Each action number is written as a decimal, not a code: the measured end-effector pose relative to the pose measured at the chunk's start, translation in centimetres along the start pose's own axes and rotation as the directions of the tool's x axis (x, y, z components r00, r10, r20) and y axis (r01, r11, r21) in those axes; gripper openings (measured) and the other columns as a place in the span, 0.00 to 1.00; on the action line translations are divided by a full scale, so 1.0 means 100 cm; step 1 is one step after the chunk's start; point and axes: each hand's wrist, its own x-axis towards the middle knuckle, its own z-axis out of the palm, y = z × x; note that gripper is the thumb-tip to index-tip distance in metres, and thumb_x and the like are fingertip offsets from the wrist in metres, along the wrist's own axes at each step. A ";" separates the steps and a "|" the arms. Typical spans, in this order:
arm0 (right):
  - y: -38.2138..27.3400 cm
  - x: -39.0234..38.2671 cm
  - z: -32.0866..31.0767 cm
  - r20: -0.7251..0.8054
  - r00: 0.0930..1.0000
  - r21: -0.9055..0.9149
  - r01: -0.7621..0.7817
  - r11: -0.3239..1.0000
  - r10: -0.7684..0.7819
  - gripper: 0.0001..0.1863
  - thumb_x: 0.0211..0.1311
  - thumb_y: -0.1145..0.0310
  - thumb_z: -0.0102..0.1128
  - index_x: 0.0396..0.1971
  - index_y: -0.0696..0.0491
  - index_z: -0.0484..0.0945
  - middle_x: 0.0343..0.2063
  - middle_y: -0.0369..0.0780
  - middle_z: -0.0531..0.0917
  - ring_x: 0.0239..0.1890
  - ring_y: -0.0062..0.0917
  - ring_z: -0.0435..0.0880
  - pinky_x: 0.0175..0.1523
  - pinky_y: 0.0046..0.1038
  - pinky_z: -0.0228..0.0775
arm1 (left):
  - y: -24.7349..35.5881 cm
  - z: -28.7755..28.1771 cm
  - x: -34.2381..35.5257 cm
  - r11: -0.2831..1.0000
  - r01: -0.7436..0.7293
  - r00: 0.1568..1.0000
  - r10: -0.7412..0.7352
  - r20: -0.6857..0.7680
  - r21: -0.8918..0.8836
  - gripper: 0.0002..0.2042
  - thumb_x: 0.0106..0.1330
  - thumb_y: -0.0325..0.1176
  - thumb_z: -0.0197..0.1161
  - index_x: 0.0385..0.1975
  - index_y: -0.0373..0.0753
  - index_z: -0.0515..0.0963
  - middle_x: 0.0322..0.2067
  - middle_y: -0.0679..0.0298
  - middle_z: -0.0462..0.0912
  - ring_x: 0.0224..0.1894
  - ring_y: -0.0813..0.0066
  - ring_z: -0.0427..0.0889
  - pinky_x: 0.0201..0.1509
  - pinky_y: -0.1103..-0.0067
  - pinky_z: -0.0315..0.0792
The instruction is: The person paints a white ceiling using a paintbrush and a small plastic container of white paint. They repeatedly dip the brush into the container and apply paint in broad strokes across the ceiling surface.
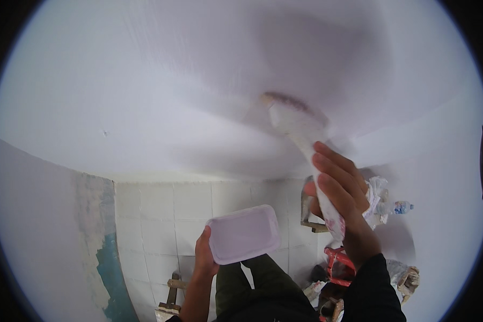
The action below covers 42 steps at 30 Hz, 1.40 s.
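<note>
My right hand grips the white, paint-smeared handle of a wide paintbrush. The brush points up and away from me. Its dark bristle end is at the pale wall, apparently touching it. At waist height my left hand holds a shallow rectangular tray by its left side. Pale lilac paint appears to cover the tray's bottom. The fingers of my left hand under the tray are hidden.
White tiles cover the floor. To the left, a wall has a peeling teal patch. On the right are a plastic bottle, crumpled plastic and a red frame. A wooden piece lies at lower left.
</note>
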 end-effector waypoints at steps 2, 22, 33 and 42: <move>-0.001 -0.003 -0.003 -0.048 0.998 -0.041 0.041 0.998 -0.043 0.17 0.51 0.76 0.73 0.41 0.57 0.78 0.44 0.48 0.85 0.48 0.48 0.85 0.47 0.40 0.86 | 0.001 0.000 -0.002 1.000 0.002 1.000 -0.002 -0.006 -0.003 0.30 0.78 0.51 0.45 0.64 0.26 0.64 0.58 0.48 0.75 0.61 0.58 0.76 0.64 0.66 0.72; 0.000 -0.074 0.062 0.046 0.997 0.018 0.068 0.998 -0.069 0.14 0.48 0.79 0.68 0.35 0.51 0.79 0.40 0.42 0.85 0.44 0.40 0.87 0.40 0.31 0.87 | -0.001 -0.004 -0.004 0.999 0.045 0.999 -0.045 0.009 0.018 0.27 0.80 0.47 0.37 0.67 0.31 0.63 0.61 0.51 0.73 0.64 0.59 0.74 0.67 0.64 0.69; 0.011 -0.033 0.067 0.096 0.987 0.141 -0.138 0.980 0.125 0.21 0.42 0.76 0.73 0.41 0.55 0.80 0.42 0.43 0.86 0.43 0.36 0.87 0.42 0.29 0.83 | -0.005 0.000 0.002 1.000 -0.015 1.000 0.016 0.013 -0.025 0.29 0.78 0.50 0.46 0.63 0.26 0.65 0.57 0.49 0.76 0.59 0.60 0.77 0.62 0.66 0.73; 0.019 0.021 0.035 -0.045 0.998 0.037 0.055 0.998 -0.053 0.17 0.42 0.76 0.73 0.36 0.54 0.81 0.41 0.44 0.86 0.42 0.40 0.88 0.39 0.31 0.85 | -0.002 0.016 -0.005 0.999 -0.024 0.999 0.023 -0.035 -0.043 0.28 0.79 0.48 0.44 0.63 0.26 0.65 0.57 0.49 0.76 0.60 0.60 0.77 0.64 0.67 0.72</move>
